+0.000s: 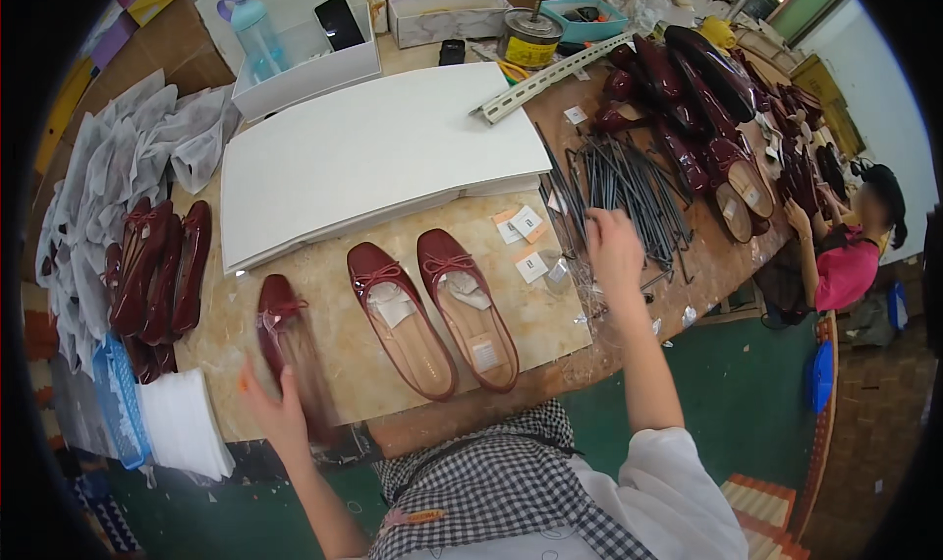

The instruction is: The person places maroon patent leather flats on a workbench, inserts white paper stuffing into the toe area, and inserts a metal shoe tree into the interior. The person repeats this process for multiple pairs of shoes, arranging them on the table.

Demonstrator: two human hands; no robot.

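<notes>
A pair of dark red patent ballet flats point(395, 314) with small bows and pale paper inside lies in front of me, toes pointing away. To their left is another dark red flat point(285, 329), its heel end smeared by motion. My left hand point(270, 408) is beside that blurred shoe, fingers apart, with the thumb close to its side. My right hand point(614, 251) reaches over the left edge of a pile of thin dark rods point(638, 192). Its fingertips point down among them, and whatever they pinch is hidden.
White sheets point(383, 157) are stacked behind the pair. Small labels point(530, 265) lie near my right hand. More red shoes point(162, 275) stand left by grey wrapping point(128, 157); others are heaped point(678, 98) far right. A metal rail point(555, 79) crosses the back. A person point(850, 251) works at right.
</notes>
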